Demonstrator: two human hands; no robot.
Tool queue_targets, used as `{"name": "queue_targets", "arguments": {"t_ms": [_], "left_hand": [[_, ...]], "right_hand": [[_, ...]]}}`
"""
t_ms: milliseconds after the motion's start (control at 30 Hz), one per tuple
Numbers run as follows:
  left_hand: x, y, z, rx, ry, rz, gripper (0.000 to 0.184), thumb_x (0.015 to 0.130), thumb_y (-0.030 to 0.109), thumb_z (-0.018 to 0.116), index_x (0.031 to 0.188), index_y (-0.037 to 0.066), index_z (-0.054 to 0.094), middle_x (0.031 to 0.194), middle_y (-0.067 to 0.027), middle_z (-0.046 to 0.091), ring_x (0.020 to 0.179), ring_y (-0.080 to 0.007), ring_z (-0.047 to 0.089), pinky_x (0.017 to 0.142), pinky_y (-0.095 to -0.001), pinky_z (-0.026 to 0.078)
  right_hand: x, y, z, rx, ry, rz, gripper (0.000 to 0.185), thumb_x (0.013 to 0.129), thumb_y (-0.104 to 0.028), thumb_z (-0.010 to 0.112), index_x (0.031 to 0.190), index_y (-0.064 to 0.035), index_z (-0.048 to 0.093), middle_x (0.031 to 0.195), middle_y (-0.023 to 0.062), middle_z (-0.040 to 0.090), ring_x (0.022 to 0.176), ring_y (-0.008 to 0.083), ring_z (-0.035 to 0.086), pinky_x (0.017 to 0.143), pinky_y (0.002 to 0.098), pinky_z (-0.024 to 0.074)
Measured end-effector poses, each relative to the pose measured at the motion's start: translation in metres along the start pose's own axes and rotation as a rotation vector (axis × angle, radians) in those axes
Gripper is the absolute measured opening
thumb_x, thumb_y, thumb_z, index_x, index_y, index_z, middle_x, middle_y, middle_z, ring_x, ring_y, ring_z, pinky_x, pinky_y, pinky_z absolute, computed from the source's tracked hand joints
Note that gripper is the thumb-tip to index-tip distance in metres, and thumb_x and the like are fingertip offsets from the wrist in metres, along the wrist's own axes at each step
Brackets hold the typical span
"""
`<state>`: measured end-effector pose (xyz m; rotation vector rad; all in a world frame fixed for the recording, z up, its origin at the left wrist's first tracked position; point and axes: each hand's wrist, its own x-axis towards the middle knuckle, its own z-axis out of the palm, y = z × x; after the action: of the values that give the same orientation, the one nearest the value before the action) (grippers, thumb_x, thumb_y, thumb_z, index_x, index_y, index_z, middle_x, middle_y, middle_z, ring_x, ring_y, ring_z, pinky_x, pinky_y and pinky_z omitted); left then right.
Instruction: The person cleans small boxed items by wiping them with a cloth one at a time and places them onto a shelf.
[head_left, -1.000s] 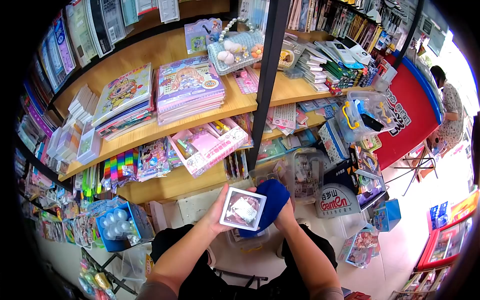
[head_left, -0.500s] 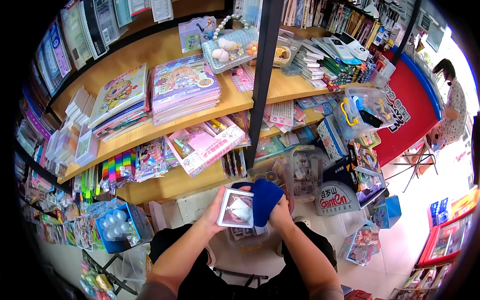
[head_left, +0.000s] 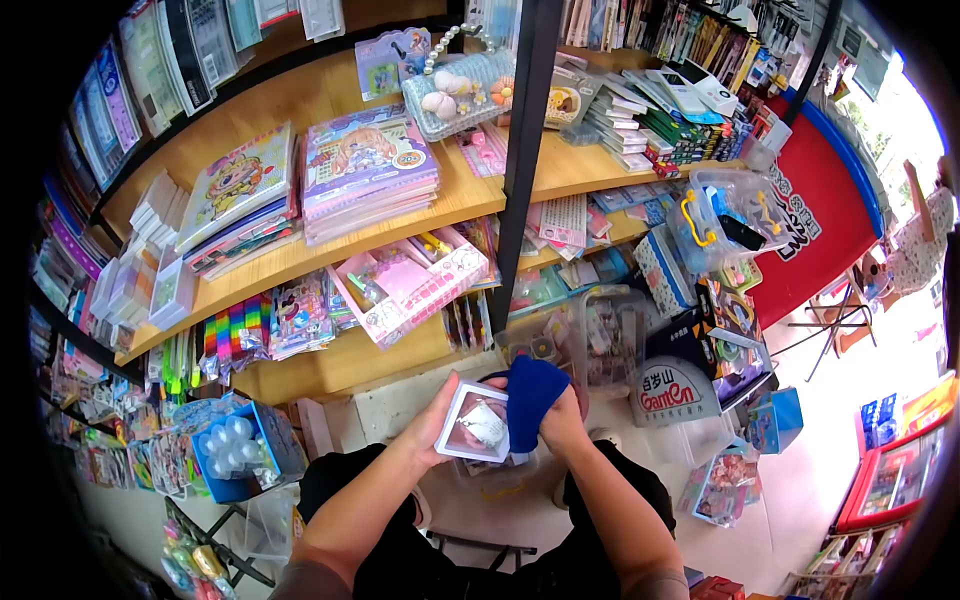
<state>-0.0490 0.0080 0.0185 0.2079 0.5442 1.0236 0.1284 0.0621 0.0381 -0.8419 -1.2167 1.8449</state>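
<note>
My left hand (head_left: 436, 425) grips a small square white-framed box (head_left: 476, 422) by its left edge. Through its clear front shows a pale, whitish item on a brownish ground; its exact kind is too small to make out. A dark blue cloth (head_left: 535, 400) is bunched in my right hand (head_left: 563, 420), whose fingers are partly covered by it. The cloth lies against the right side of the box. Both hands are held above my lap, over a clear plastic bin (head_left: 500, 472) on the floor.
Ahead, a wooden shelf (head_left: 265, 265) holds stacked sticker books (head_left: 368, 170) and a pink box (head_left: 410, 290). A black post (head_left: 524, 150) rises in front. Plastic bins (head_left: 610, 340) and a GanTen carton (head_left: 675, 392) stand right; a blue box (head_left: 250, 445) is left. Another person (head_left: 915, 240) is far right.
My hands, the box and the cloth are nearly where they were, with the cloth's outline slightly shifted at the box's edge. The person at far right has moved further right.
</note>
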Motion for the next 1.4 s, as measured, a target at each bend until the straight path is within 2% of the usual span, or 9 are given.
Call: {"name": "queue_targets", "arguments": {"t_ms": [233,433,633,800,933,1033,1067,1267,1400], "left_hand": [[0.0,0.01,0.001,-0.245,-0.145,-0.024,0.071,0.09,0.062,0.033,0.133,0.006,0.041,0.121,-0.0156,0.055,0.109,-0.03,0.056,0.094,-0.0486,0.044],[0.007,-0.002,-0.013,-0.055,-0.083,-0.023,0.072,0.089,0.062,0.036,0.129,0.002,0.044,0.117,-0.0156,0.057,0.106,-0.0289,0.057,0.09,-0.0456,0.047],[-0.001,0.01,-0.005,-0.192,-0.102,0.04,0.071,0.089,0.061,0.037,0.13,0.003,0.044,0.115,-0.0164,0.058,0.103,-0.0287,0.059,0.089,-0.0454,0.048],[0.007,0.007,-0.021,-0.318,-0.307,-0.087,0.072,0.089,0.062,0.036,0.131,0.003,0.043,0.12,-0.0187,0.055,0.107,-0.0301,0.057,0.091,-0.0471,0.046],[0.008,-0.001,-0.003,0.066,-0.053,-0.007,0.076,0.087,0.065,0.034,0.132,0.004,0.041,0.128,-0.022,0.049,0.115,-0.0351,0.052,0.095,-0.0506,0.043],[0.006,0.011,0.003,-0.14,-0.185,-0.002,0.076,0.089,0.064,0.031,0.135,0.004,0.038,0.128,-0.0188,0.05,0.114,-0.0331,0.053,0.095,-0.0487,0.044],[0.005,0.013,0.004,-0.134,-0.233,0.005,0.076,0.088,0.065,0.031,0.136,0.005,0.037,0.129,-0.0204,0.048,0.117,-0.0374,0.05,0.096,-0.0522,0.041],[0.003,0.018,-0.009,-0.259,-0.183,0.01,0.079,0.083,0.069,0.036,0.133,0.007,0.042,0.129,-0.0226,0.048,0.117,-0.0431,0.047,0.095,-0.0579,0.038],[0.001,0.019,-0.011,-0.368,-0.206,0.013,0.076,0.085,0.067,0.039,0.131,0.007,0.044,0.124,-0.0169,0.054,0.109,-0.0335,0.055,0.09,-0.0493,0.046]], "right_hand": [[0.0,0.011,-0.01,-0.185,-0.092,-0.196,0.031,0.083,0.008,0.052,0.114,0.0008,0.051,0.109,0.0108,0.062,0.094,0.0122,0.056,0.078,0.0249,0.0476],[0.002,0.021,-0.004,0.014,0.101,0.007,0.034,0.08,0.009,0.055,0.113,0.0004,0.052,0.109,0.0098,0.062,0.094,0.0121,0.057,0.081,0.0253,0.0461],[0.002,0.01,-0.002,-0.404,-0.067,-0.316,0.028,0.079,0.007,0.059,0.105,-0.0021,0.056,0.1,0.0047,0.06,0.087,0.0131,0.059,0.074,0.0252,0.0494],[0.001,0.009,0.007,0.052,0.049,-0.137,0.023,0.08,0.002,0.062,0.102,-0.0014,0.056,0.09,0.0017,0.06,0.079,0.0119,0.06,0.069,0.0252,0.0497],[0.009,0.024,-0.004,0.313,0.259,0.056,0.015,0.087,-0.009,0.057,0.101,-0.0031,0.057,0.086,0.0023,0.06,0.076,0.0116,0.06,0.064,0.0239,0.0492],[0.011,0.012,-0.001,0.442,0.222,0.236,0.017,0.091,-0.017,0.051,0.1,-0.0045,0.057,0.08,0.0021,0.058,0.07,0.0118,0.057,0.061,0.0219,0.0472],[0.012,0.024,-0.02,0.568,-0.121,0.219,0.026,0.092,-0.028,0.05,0.11,-0.009,0.055,0.091,0.0033,0.059,0.078,0.0143,0.06,0.066,0.0259,0.0503],[0.011,-0.011,0.007,-0.236,-0.189,-0.016,0.035,0.088,-0.014,0.055,0.121,-0.005,0.049,0.101,0.0043,0.058,0.092,0.0151,0.057,0.079,0.0291,0.0469],[0.0,0.003,0.014,-0.387,-0.003,-0.35,0.037,0.078,0.001,0.061,0.114,-0.0001,0.052,0.103,0.0054,0.056,0.096,0.0172,0.054,0.085,0.029,0.0426]]}}
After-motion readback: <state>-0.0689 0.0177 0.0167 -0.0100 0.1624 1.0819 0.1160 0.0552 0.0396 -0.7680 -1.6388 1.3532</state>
